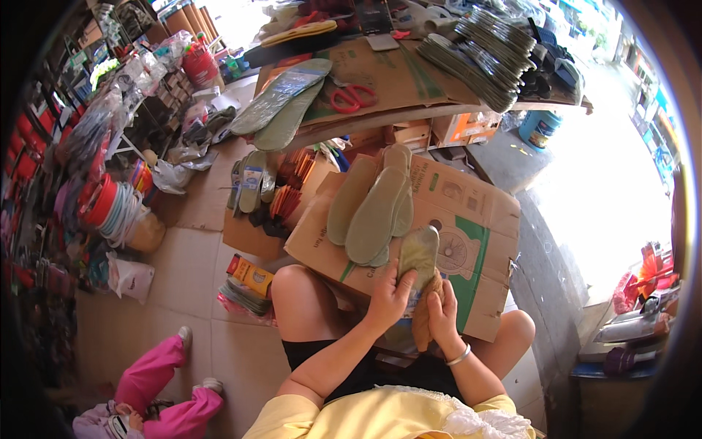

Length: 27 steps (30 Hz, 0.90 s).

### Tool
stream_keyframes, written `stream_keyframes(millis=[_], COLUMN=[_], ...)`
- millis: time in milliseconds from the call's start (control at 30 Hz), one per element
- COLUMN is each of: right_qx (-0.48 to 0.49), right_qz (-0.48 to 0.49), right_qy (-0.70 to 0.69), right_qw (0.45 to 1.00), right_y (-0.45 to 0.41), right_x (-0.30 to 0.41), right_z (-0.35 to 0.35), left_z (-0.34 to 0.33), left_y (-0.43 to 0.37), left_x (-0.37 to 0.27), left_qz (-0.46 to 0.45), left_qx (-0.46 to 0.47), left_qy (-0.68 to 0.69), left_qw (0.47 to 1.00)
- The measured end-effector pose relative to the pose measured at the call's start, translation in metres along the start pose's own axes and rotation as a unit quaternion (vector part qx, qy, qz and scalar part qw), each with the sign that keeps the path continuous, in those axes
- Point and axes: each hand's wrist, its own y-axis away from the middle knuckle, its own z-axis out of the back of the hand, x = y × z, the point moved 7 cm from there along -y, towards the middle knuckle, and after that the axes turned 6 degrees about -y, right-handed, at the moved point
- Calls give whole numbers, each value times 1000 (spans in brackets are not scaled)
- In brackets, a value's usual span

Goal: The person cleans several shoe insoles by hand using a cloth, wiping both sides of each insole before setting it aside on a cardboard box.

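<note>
My left hand point(396, 293) grips a greenish shoe insole point(418, 252), its thumb lying on the insole's face. My right hand point(445, 310), with a bangle on the wrist, is closed around a crumpled brown cloth point(425, 318) against the insole's side. Both are held above a flattened cardboard box point(496, 247) lying across my knees. On the cardboard, just beyond my left hand, several bare green insoles point(375, 217) lie overlapped. Part of a blue and white label shows between my hands; the lower end of the insole is partly hidden by the cloth.
Ahead, a cardboard-covered table point(395, 77) carries wrapped insoles point(285, 99), red-handled scissors point(352, 99) and stacked insoles point(477, 60). Left of my knee lies an insole bundle point(244, 299); beyond it stands an open carton point(247, 236). A person in pink trousers point(153, 367) sits at lower left.
</note>
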Motion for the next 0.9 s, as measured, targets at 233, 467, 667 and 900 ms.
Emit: stream_keyframes(millis=[233,467,667,900], right_qx=[43,130,258,67], right_qz=[-17,37,222,141], right_qy=[83,256,494,183], right_qw=[996,957,800,971], right_y=[18,-16,-34,-51], right_x=[0,65,134,124], right_z=[-5,12,-28,10], left_z=[41,86,77,20], left_y=[-26,-44,-42,-15], left_x=[11,-2,-70,-36], left_qz=[58,35,-231,-89], left_qx=[-201,-251,43,172], left_qy=[318,212,-317,-196], left_qw=[925,944,919,961])
